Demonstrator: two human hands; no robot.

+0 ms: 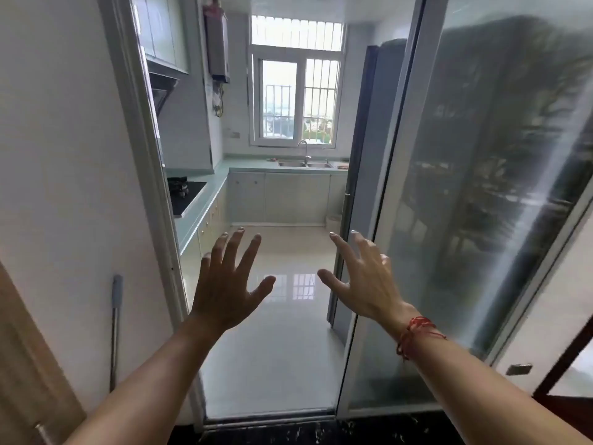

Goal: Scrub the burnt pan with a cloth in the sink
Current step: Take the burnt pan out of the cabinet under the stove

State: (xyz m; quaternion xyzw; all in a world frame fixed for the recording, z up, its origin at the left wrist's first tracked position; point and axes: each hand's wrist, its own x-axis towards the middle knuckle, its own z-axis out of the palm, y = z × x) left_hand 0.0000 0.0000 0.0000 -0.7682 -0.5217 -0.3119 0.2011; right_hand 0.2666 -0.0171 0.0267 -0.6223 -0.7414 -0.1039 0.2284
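Note:
I stand at a kitchen doorway. My left hand (229, 277) and my right hand (361, 277) are held out in front of me, fingers spread, holding nothing. A red string bracelet (414, 335) circles my right wrist. Far ahead, under the window, a steel double sink (305, 164) with a curved tap (303, 149) is set in the pale green counter (247, 165). No pan or cloth can be made out from here.
A frosted sliding glass door (465, 220) fills the right side, with a tall fridge (362, 149) behind it. A black gas hob (184, 194) sits on the left counter. A mop handle (115, 329) leans on the left wall. Glossy tiled floor (282, 332) leads to the sink.

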